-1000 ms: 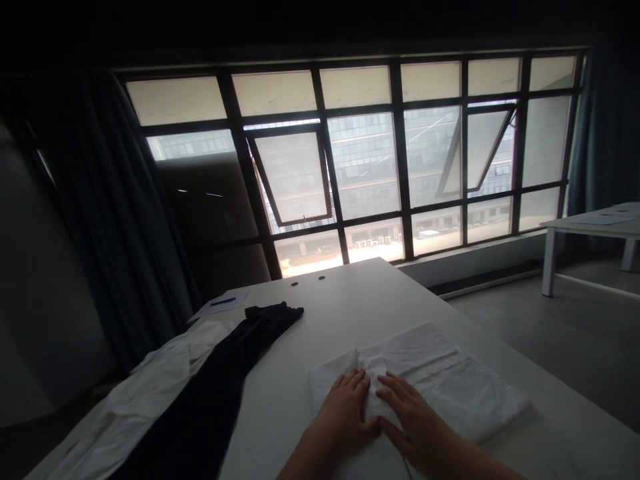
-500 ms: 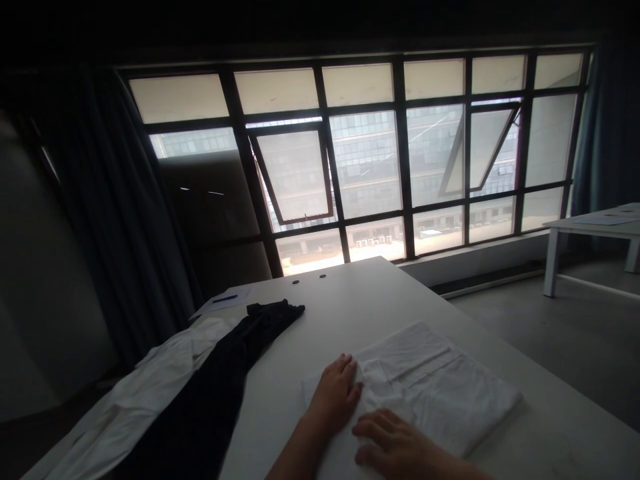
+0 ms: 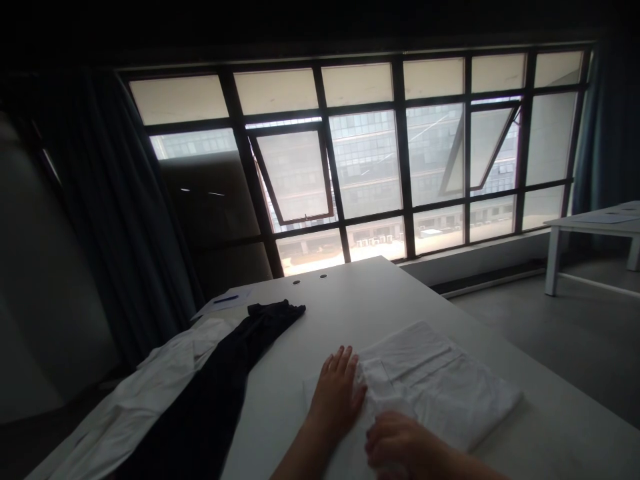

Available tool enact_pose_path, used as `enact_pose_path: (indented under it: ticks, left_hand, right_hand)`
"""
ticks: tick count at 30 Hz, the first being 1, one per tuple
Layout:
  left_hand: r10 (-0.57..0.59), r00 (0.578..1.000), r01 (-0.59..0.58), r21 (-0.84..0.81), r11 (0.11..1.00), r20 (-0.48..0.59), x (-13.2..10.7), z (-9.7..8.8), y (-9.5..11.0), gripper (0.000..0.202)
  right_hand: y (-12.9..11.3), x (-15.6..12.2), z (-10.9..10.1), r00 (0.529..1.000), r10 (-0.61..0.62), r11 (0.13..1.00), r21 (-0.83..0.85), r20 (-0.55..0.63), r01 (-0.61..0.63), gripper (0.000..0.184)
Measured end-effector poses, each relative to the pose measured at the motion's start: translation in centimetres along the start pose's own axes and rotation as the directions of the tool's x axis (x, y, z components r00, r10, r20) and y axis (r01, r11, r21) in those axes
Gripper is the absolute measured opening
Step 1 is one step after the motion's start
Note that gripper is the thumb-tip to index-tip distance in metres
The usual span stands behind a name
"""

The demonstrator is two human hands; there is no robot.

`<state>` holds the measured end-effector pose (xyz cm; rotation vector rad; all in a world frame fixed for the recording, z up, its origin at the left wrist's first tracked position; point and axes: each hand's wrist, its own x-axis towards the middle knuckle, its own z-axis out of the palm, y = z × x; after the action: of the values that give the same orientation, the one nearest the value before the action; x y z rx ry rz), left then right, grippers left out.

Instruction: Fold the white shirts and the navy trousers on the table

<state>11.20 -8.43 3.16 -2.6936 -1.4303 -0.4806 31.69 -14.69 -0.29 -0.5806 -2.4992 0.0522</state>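
head view: folded white garment (image 3: 440, 387) lies on the table's near side. left hand (image 3: 336, 393) flat, fingers spread, at its left edge; right hand (image 3: 397, 443) curled on its near part, grip cannot be told. risk: a hard drag could skew the folds on the smooth white table (image 3: 350, 293). dark trousers (image 3: 225, 360) lie beside; tall window (image 3: 365, 160) beyond.

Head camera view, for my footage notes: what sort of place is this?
Probably an upper-floor office or meeting room: a white table, another white table, and a dark-framed window with tilt-out panes facing a glass-fronted building.
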Motion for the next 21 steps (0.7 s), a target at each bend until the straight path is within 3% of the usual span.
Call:
enact_pose_path:
  ticks: [1, 3, 6, 10, 12, 15, 17, 21]
  left_hand:
    - [0.084, 0.996, -0.084, -0.024, 0.996, 0.004, -0.3, -0.7, 0.6, 0.058]
    - [0.217, 0.974, -0.209, -0.101, 0.973, 0.068, -0.9, -1.6, 2.2, 0.062]
    - [0.242, 0.949, -0.196, -0.22, 0.955, 0.201, -1.4, -1.7, 4.2, 0.076]
    - [0.206, 0.944, -0.127, -0.293, 0.948, 0.256, -1.4, -1.1, 5.3, 0.08]
    - [0.205, 0.957, -0.139, -0.296, 0.945, 0.206, -1.3, -1.2, 5.5, 0.071]
    - [0.204, 0.975, -0.175, -0.259, 0.95, 0.092, -1.1, -1.4, 5.7, 0.039]
    - [0.221, 0.973, -0.201, -0.227, 0.953, 0.066, -1.0, -1.4, 6.0, 0.022]
    - [0.262, 0.964, -0.246, -0.215, 0.945, 0.052, -1.0, -1.2, 6.3, 0.014]
  right_hand:
    - [0.4, -0.1, -1.0, 0.993, 0.107, 0.994, 0.041, -0.046, -0.106, 0.028]
    - [2.1, -0.7, -3.2, 0.934, 0.318, 0.948, 0.022, -0.164, -0.318, 0.028]
    - [6.6, -2.5, -6.3, 0.812, 0.49, 0.839, -0.081, -0.317, -0.538, 0.028]
    - [13.0, -6.3, -9.2, 0.53, 0.707, 0.533, -0.14, -0.467, -0.834, 0.031]
    - [14.9, -8.1, -9.5, 0.429, 0.781, 0.374, -0.21, -0.455, -0.903, 0.029]
    - [16.1, -9.5, -9.0, 0.308, 0.863, 0.161, -0.359, -0.4, -0.919, 0.032]
    - [16.1, -9.7, -8.4, 0.269, 0.893, 0.1, -0.423, -0.361, -0.901, 0.039]
    - [16.1, -9.4, -7.8, 0.28, 0.923, 0.156, -0.407, -0.266, -0.9, 0.04]
